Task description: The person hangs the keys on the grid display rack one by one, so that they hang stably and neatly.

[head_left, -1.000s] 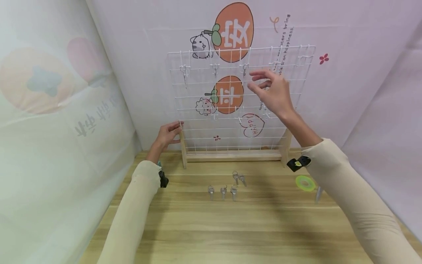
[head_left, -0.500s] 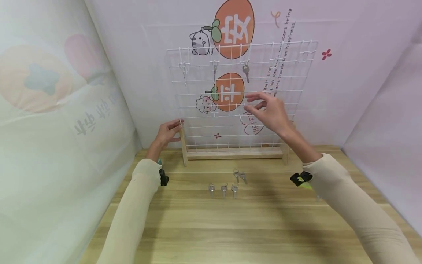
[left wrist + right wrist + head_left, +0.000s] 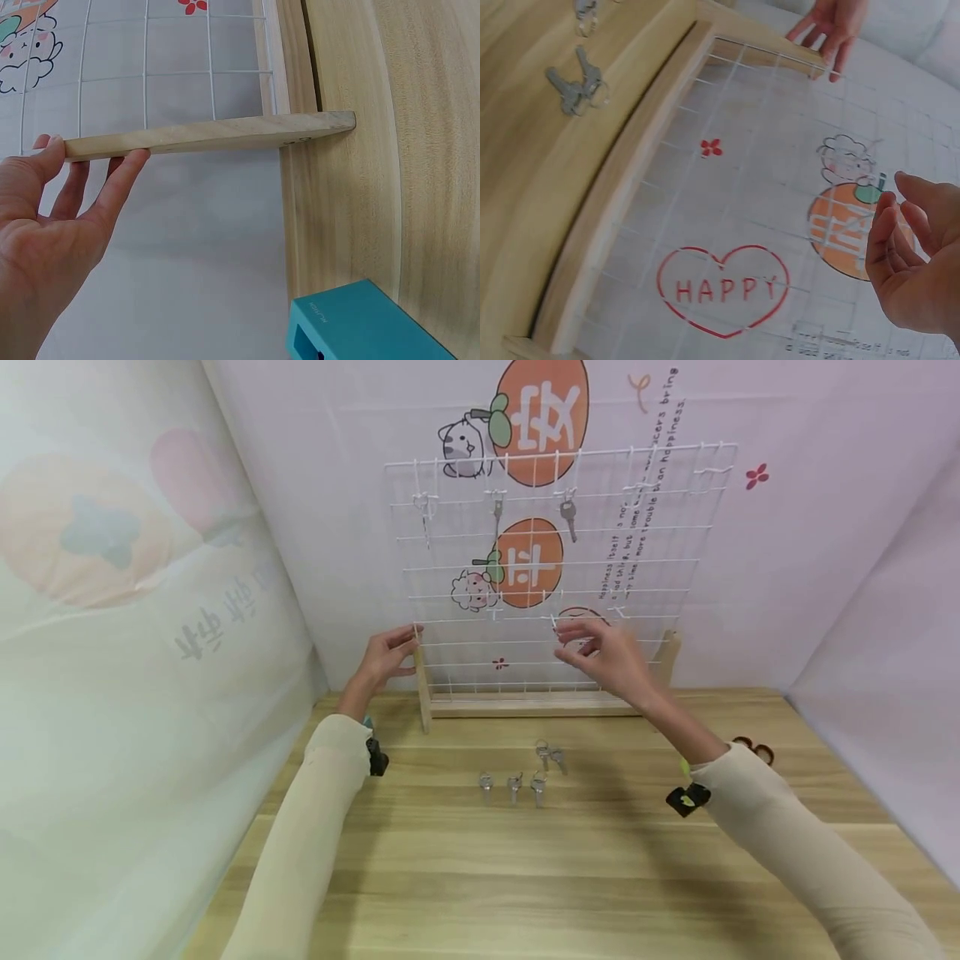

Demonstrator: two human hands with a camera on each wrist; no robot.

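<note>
Judged partly complete: hanging of keys on the wire rack (image 3: 465, 460), stood at the back of the table (image 3: 600, 877). On upper hooks, count three as done: left key (image 3: 426, 522), seen nearly edge-on; middle key (image 3: 497, 514); right key (image 3: 569, 518), turned flatter toward the head camera. On the table in front of the rack, count five as apparently left to hang: front row of three keys (image 3: 514, 785), spaced apart; rear pair of keys (image 3: 558, 760), close together. Read as probably available: upper-right hooks (image 3: 637, 487) and lower hooks (image 3: 493, 615), with no key visible on any. Gripped in the left hand (image 3: 386, 658): upper end of the left wooden post (image 3: 210, 135), presumably for steadying. In front of the lower hooks: right hand (image 3: 611, 664), with fingers loosely bent, thumb and fingertips narrowly apart, and no key visible between. Contact with the wires: impossible to tell.
</note>
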